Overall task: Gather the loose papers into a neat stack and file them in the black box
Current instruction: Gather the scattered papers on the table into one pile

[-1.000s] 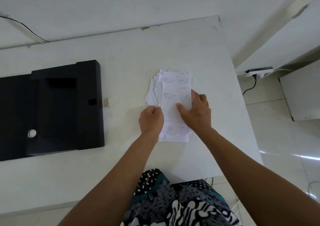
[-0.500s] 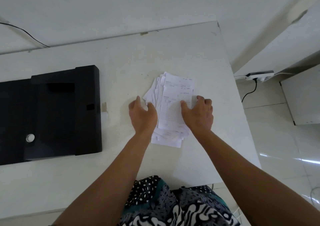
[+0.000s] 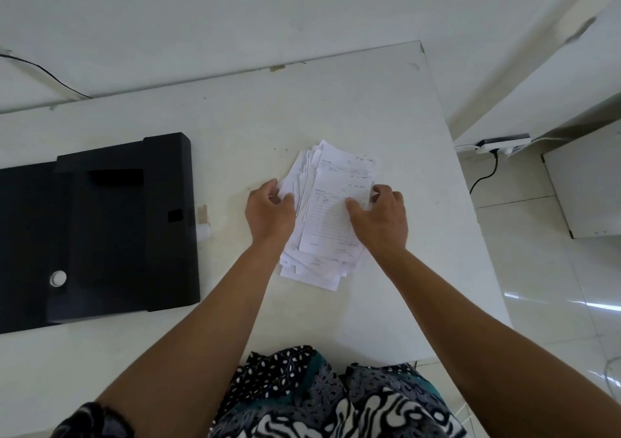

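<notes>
- Open flat black cardboard file box (image 3: 100,229) lies left on the white tabletop (image 3: 369,108), well apart from the pile — a long carry could shed sheets.
- Left hand (image 3: 268,215), fingers curled on the pile's left edge.
- Fanned white printed papers (image 3: 327,222) mid-tabletop, uneven — squeezing may crumple them.
- Right hand (image 3: 383,222), fingers spread, pressing the top sheet.

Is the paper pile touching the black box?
Apart. The head view shows bare table between the paper pile and the black box.
</notes>
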Tool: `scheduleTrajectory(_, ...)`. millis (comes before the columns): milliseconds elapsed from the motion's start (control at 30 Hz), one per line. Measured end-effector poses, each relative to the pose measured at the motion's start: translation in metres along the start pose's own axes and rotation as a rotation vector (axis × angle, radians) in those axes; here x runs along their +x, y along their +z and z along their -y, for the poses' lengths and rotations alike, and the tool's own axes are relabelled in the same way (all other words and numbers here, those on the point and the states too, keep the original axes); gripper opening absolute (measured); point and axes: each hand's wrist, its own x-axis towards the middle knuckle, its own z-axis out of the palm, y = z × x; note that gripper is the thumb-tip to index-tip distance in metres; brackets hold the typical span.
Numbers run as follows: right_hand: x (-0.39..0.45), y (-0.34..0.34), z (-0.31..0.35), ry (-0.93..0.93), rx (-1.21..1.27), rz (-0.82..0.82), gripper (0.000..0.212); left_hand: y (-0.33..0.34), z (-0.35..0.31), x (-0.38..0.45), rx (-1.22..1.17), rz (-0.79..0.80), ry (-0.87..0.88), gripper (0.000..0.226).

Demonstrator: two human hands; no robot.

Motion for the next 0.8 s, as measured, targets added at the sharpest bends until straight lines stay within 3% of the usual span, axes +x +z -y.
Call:
scheduleTrajectory(100, -0.002, 0.011, 0.007, -0.023, 0.055, 0.049, 0.061, 0.002, -0.005, 0.002, -0.039, -0.003, 0.020, 0.024)
scheduleTrajectory(300, 0.006, 0.009, 0.007, -0.012, 0.136, -0.016, 0.049, 0.002, -0.002, 0.007, -0.221, -0.167, -0.244, 0.057)
scheduleTrajectory(433, 0.018, 0.003, 0.010, -0.110, -0.079, -0.018, 0.068, 0.001, -0.001, 0.013, -0.291, -0.178, -0.334, 0.025)
scheduleTrajectory(600, 0.023, 0.001, 0.013, -0.148, -0.089, 0.006, 0.062, 0.000, -0.013, 0.026, -0.190, -0.216, -0.109, 0.013)
scheduleTrajectory(700, 0.023, 0.001, 0.014, -0.178, -0.082, 0.012, 0.059, 0.000, -0.022, 0.033, -0.125, -0.206, 0.031, 0.018)
scheduleTrajectory(800, 0.025, 0.004, 0.020, -0.230, -0.078, 0.056, 0.066, 0.002, -0.028, 0.038, -0.079, -0.111, 0.059, 0.030)
